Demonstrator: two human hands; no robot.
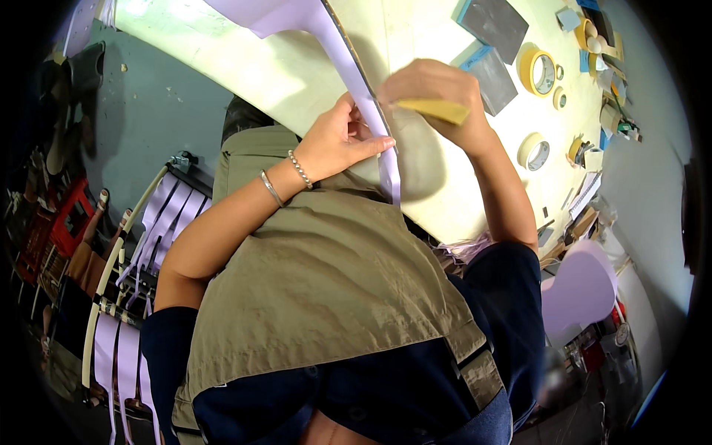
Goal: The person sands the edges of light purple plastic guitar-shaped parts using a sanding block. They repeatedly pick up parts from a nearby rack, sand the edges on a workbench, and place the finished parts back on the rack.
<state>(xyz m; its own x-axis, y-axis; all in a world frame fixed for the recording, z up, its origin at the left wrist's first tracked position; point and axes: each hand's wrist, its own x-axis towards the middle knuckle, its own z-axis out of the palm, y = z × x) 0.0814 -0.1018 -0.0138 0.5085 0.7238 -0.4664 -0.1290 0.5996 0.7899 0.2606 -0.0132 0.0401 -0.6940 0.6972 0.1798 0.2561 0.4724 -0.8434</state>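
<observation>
Counter (278, 85): pale, behind guitar.
Guitar (337, 52): stiff, I judge; hold by neck (362, 90).
Left hand (340, 142): clamped on neck.
Right hand (443, 85): gripping yellow paper (439, 110).

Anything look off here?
Mildly: purplish strips in a messy tangle by the near edge of the table; they look like loose scrap. No damage shows on the lilac neck in the left hand.

Lilac guitar-shaped piece (343, 67): wide end cut off by top edge. Left hand (340, 142): some fingertips hidden behind the neck. Right hand (439, 85) blurred, fingertips unclear; yellow piece (439, 110) smeared at left end. Desk (434, 33) cropped at top. Lilac parts (128, 356), lower left, run off bottom edge. Far-right clutter (612, 104) too small to tell.
</observation>
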